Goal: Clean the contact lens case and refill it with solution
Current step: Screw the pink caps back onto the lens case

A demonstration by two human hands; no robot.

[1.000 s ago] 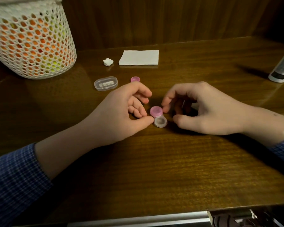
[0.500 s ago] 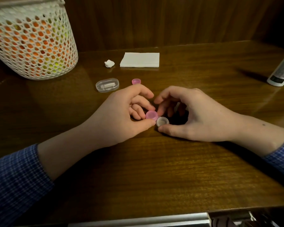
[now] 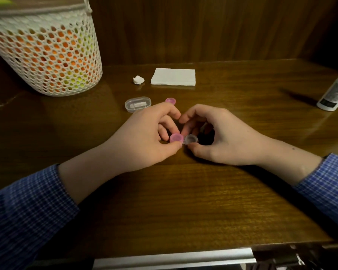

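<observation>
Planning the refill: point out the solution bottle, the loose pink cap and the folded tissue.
solution bottle [image 3: 335, 94]: head view, on its label.
loose pink cap [image 3: 170, 100]: head view, on its top.
folded tissue [image 3: 173, 76]: head view, at its middle.

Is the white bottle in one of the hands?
No, the white bottle stands alone at the table's far right edge, while both hands hold the small lens case in the middle.

Lens case [image 3: 184, 139] at table [image 3: 183, 201] centre, between left hand [image 3: 144, 139] and right hand [image 3: 222, 137]. Just beyond the hands: small box [image 3: 138, 104], loose cap [image 3: 170, 100] to its right. Further back: wad [image 3: 138, 80], napkin [image 3: 173, 76] right of it. Basket [image 3: 45, 53] far left. Bottle [image 3: 334, 94] far right.
</observation>
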